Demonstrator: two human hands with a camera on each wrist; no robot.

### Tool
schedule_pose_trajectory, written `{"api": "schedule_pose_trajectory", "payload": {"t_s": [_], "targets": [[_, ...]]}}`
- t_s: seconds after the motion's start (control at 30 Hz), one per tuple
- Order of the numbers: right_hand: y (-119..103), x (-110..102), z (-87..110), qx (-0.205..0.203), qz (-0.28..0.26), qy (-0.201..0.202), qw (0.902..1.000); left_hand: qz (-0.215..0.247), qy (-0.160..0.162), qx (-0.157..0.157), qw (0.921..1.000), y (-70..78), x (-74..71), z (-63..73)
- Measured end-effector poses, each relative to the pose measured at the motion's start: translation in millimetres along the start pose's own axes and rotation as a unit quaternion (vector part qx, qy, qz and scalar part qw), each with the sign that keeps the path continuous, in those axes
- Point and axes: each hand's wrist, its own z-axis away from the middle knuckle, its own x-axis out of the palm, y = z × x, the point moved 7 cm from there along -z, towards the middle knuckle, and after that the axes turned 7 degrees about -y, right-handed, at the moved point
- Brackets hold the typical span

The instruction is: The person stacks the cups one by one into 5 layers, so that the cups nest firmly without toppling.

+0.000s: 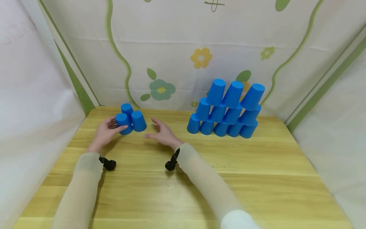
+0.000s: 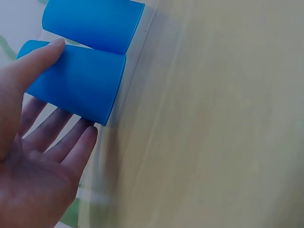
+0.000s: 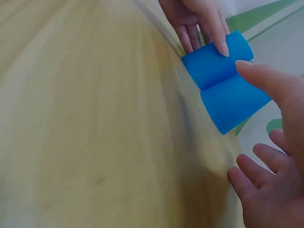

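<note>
Three upside-down blue cups stand close together at the back left of the table. My left hand (image 1: 105, 133) holds the front left cup (image 1: 123, 123), thumb across its near side and fingers round the far side. In the left wrist view, that cup (image 2: 78, 80) sits between the thumb and the fingers. Touching it is the front right cup (image 1: 139, 121), and behind them stands the third cup (image 1: 126, 109), partly hidden. Just right of the group, my right hand (image 1: 164, 135) is apart from the cups, thumb and fingers spread with nothing between them.
At the back right stands a three-row stack of upside-down blue cups (image 1: 218, 114), three in its top row. A patterned cloth (image 1: 177, 28) hangs behind the wooden table (image 1: 148, 190), with white cloth at both sides. Each wrist carries a small black camera.
</note>
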Motion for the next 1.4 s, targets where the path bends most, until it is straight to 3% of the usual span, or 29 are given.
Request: {"api": "schedule_pose_trajectory", "payload": {"t_s": [0.27,0.57,1.03,1.4], "targets": [[-15.9,0.7,-21.1,0.0,-0.009,0.008,0.9999,0.005,-0.045,0.019,0.9988,8.2,19.7,-7.9],[-19.3,-8.9,-26.3,-0.021,0.016,0.08,0.9965,0.026,-0.062,0.044,0.9967,18.4,39.7,-11.2],[-20.8,-41.6,-5.7,-0.057,0.019,0.095,0.9936,0.002,-0.059,0.037,0.9975,17.6,37.6,-9.7],[-53.9,-67.4,41.1,-0.073,-0.01,0.08,0.9941,0.002,-0.067,0.038,0.997,21.5,37.7,-8.5]]}}
